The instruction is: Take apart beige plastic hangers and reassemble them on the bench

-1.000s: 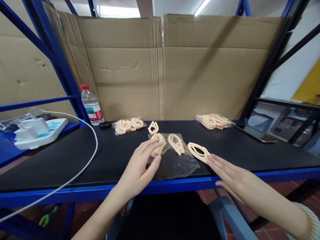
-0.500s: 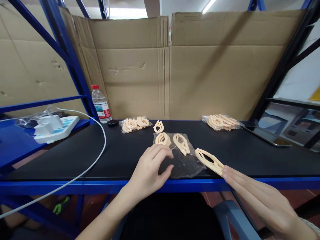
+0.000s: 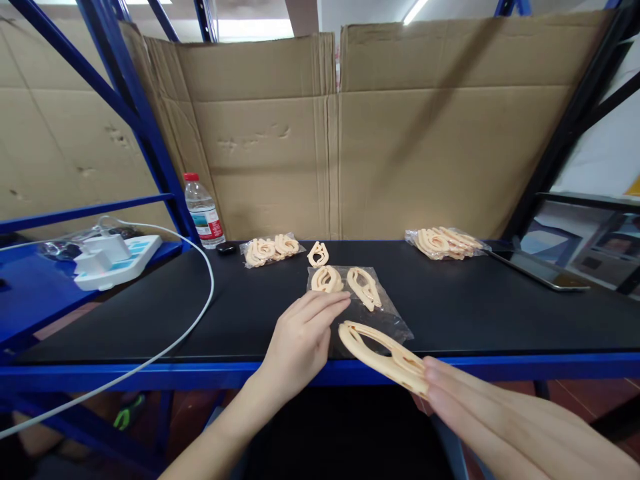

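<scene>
Peach plastic clip [image 3: 380,350] is hanging over the desk's [image 3: 500,313] near edge, gripped at its near end by the right hand [image 3: 480,420], while the left hand [image 3: 300,340] is resting open-fingered on the clear bag [image 3: 375,317].

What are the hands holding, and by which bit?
The right hand holds a peach hair clip by its near end. The left hand touches the clear bag; any grip is unclear.
</scene>
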The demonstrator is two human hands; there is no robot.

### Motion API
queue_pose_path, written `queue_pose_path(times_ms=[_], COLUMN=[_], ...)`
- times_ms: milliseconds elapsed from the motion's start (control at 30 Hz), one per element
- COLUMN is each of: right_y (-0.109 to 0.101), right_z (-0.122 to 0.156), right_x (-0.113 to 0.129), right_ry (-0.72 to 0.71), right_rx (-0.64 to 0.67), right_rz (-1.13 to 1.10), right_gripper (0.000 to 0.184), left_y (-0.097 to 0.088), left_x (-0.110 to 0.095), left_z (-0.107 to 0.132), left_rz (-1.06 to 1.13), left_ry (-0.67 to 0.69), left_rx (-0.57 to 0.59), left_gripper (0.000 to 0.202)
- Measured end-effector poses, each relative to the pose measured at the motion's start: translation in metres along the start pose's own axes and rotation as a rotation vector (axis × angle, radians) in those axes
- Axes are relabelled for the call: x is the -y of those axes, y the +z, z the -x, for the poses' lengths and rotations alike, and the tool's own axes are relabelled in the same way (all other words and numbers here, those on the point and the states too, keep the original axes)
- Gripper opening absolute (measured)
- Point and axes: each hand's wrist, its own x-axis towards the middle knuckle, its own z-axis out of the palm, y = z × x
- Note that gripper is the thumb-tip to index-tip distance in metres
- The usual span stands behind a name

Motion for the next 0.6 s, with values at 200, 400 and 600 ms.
queue_pose_path(times_ms=[200,400,600], right_y=[0.027,0.052,0.079], right_z=[-0.057,-0.099,-0.125], right_x=[0.018,0.009,-0.005], right_ry=[-0.217,-0.301,-0.278], right_rx=[-0.172,-0.145,-0.026], right_rz=[0.146,0.437,0.674], right_gripper=[0.06,0.036,0.031], left_y=[0.0,0.003,0.005], left_x=[0.003,0.004,0.0], left_z=[0.003,0.003,0.002], left_rz=[-0.003,-0.02,-0.014], left_ry=[-0.086,-0.082,-0.035], left_rx=[-0.013,-0.035,0.013], left_gripper=[0.04,0.052,0.063])
